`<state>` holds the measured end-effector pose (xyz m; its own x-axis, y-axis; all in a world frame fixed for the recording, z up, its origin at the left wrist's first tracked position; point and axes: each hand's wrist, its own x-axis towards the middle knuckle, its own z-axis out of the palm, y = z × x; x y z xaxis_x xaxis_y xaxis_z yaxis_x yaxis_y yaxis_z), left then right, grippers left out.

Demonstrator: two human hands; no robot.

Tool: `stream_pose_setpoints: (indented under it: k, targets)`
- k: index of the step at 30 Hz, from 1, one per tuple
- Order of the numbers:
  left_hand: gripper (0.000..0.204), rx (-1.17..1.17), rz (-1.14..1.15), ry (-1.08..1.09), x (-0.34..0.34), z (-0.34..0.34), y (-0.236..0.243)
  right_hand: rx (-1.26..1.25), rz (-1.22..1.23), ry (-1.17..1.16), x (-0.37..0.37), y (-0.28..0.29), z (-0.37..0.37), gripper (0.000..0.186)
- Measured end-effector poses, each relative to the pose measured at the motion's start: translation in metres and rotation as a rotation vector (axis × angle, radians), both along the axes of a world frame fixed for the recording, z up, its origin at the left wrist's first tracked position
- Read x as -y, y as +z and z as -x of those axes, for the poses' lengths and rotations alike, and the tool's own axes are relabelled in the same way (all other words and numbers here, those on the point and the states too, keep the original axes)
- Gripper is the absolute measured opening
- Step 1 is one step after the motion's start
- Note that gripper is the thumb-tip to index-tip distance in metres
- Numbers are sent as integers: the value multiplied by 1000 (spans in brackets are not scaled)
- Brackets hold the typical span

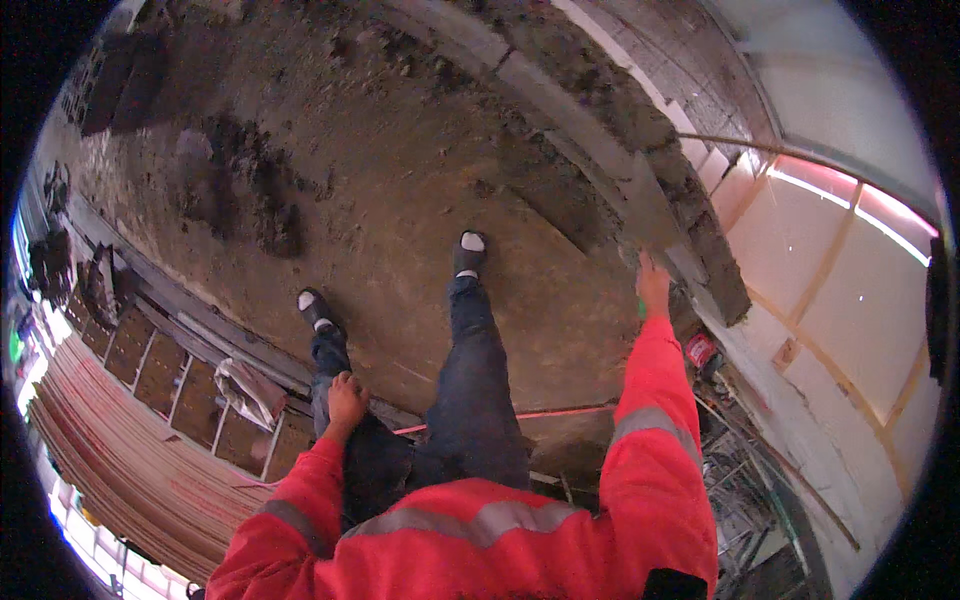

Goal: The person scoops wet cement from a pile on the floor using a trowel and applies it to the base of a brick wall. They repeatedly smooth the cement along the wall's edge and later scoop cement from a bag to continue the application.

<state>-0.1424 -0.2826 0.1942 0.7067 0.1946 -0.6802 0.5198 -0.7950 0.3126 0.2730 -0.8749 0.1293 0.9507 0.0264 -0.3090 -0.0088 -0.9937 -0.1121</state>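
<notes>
My right hand [653,284] reaches out at the right, closed around a tool with a green handle. The tool's working end is hard to make out against a grey mortar-coated ledge [640,205] beside it. My left hand [348,399] rests on my left leg near the knee, fingers loosely bent over the dark trousers, holding nothing that I can see. Both sleeves are red with grey reflective bands. The ledge runs in a long curve from the upper middle down to the right, with rough, dark mortar along its sides.
Around my feet spreads a brown, dirty floor [390,190] with dark clumps [250,185] on the left. A red container [702,350] stands beside my right sleeve. Stacked boards [140,440] and a pale sack [250,393] lie lower left. White wall panels [840,270] rise at the right.
</notes>
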Motion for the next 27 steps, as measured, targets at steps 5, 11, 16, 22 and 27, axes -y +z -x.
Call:
stream_pose_setpoints:
  k: [5,11,16,22,27]
  targets:
    - [29,-19,41,176,-50,65,-41,-233,-454,-397,-100,-28,64,27]
    - [30,120,204,185,-96,84,-144,-368,-418,-324,-369,-126,128,44]
    - [25,-57,510,482,-167,67,-184,-895,-630,-372,-666,-257,202,16]
    - [28,-325,911,213,-176,105,-161,-807,-346,-519,-794,-396,415,23]
    - [32,214,923,706,-191,126,-140,-727,-803,-991,-974,-435,497,26]
